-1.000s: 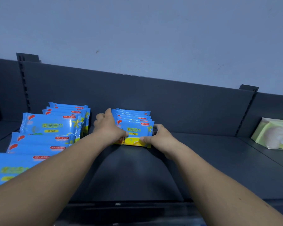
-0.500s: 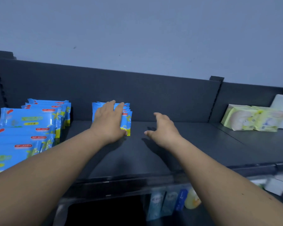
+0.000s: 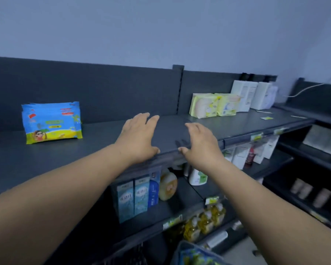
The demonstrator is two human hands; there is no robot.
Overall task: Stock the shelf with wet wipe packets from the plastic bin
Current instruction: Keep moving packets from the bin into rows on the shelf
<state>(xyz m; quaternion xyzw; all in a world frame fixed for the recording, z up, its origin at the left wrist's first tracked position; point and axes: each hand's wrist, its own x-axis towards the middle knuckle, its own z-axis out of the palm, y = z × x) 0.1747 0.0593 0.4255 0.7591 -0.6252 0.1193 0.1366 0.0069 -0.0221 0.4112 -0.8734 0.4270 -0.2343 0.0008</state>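
Hovering over the front edge of the shelf (image 3: 103,136) with the left hand (image 3: 139,137) and the right hand (image 3: 201,145), both palm-down, fingers straight and loosely spread, gripping nothing; hard to tell whether touching the edge. Kept side by side but apart, probably free for reaching down to the plastic bin (image 3: 182,245) at the bottom of view for more stock. Standing upright near the back panel (image 3: 107,87), well left of the hands: wet wipe packets (image 3: 52,122), faced forward in a tight row, likely for showing labels and leaving bare shelf alongside for more. Farther right, past the upright divider (image 3: 179,88): pale green packs (image 3: 214,105) and white boxes (image 3: 246,95). Cut off by the frame: most of the bin, with only a rim and a blur of blue-green contents in view. Impossible to count the packets behind the front one or read any print
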